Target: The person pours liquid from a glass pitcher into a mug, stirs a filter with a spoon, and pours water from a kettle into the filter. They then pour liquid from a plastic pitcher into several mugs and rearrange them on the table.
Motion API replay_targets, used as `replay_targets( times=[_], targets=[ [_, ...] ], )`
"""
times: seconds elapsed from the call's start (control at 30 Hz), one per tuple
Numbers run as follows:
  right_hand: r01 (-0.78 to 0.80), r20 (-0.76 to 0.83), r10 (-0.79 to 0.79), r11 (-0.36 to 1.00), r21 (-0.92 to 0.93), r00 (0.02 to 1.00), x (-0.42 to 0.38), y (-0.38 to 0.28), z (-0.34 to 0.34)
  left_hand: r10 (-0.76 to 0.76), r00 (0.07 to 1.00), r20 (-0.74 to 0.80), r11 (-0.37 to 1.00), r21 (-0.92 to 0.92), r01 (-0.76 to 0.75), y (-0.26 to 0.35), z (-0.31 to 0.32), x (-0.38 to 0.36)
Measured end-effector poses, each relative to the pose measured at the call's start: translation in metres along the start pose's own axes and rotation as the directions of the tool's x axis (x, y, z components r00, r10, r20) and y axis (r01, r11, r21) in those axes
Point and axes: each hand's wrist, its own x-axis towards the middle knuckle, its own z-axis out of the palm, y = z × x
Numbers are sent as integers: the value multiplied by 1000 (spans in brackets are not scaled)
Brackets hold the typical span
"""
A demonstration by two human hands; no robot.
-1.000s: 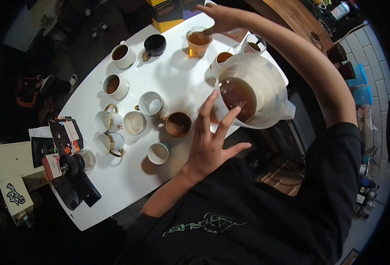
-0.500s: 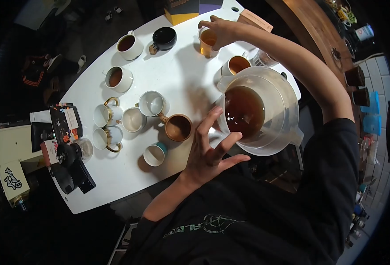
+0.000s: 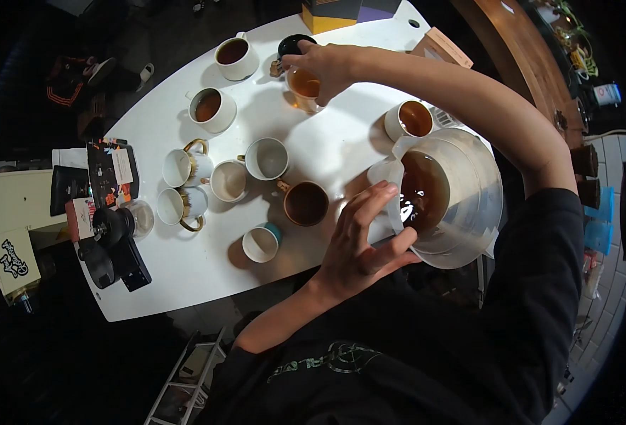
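My right hand is wrapped around a clear plastic cup of amber liquid, beside a small black cup it partly covers. My left hand has bent fingers over the near-side rim of a large translucent pitcher, which holds brown liquid. A white mug with amber-brown liquid stands just beyond the pitcher. Two white mugs of dark liquid, one at the back and one closer, stand left of my right hand. The pitcher's underside is out of sight.
On the white table are a brown cup, a teal-and-white cup and several pale mugs. A black device sits at the left edge, boxes at the back. A cream machine stands beyond.
My right hand has carried the plastic cup leftward, next to the black cup. The pitcher has shifted toward my body, and my left fingers have closed in on its rim. The view has shifted slightly.
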Motion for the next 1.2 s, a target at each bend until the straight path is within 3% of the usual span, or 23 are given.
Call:
replay_targets(
  times=[0.3, 0.37, 0.77, 0.93, 0.97, 1.0, 1.07, 1.1, 1.17, 1.2],
  targets=[
    [97, 18, -96, 992, -85, 995, 44, -45, -3, 15, 1000, 2, 999, 48, -15, 3, 0, -1],
    [91, 32, -88, 992, -92, 996, 49, -51, -6, -57, 998, 12, 998, 3, 57, 5, 1, -3],
    [127, 39, -126, 991, -46, 991, 55, -64, -17, -60, 998, 14, 997, -37, 61, 4, 2, -4],
    [36, -156, -69, 978, -203, 985, -24, -65, -91, -50, 998, 38, 994, -98, 53, 2, 5, -3],
    [34, -306, -97, 979, -202, 947, -37, -55, -91, -68, 997, 43, 992, -108, 72, 2, 5, -3],
    [6, -318, -71, 979, -202, 946, -79, -51, -103, -34, 998, 56, 995, -93, 39, -1, 6, -4],
    [-24, -186, 11, 997, -71, 982, -207, -76, -146, -16, 999, 45, 992, -126, 21, -1, 8, -4],
    [-283, -141, 276, 958, -36, 951, -244, -96, -151, -21, 1000, 22, 989, -148, 24, 0, 7, -3],
    [-363, -217, 394, 916, 172, 893, -292, -65, -114, 12, 997, 73, 998, -65, -7, -1, 5, -4],
    [-433, -205, 485, 865, 253, 850, -318, -66, -99, -99, 995, 9, 956, -276, 98, -6, 11, -7]
  ],
)
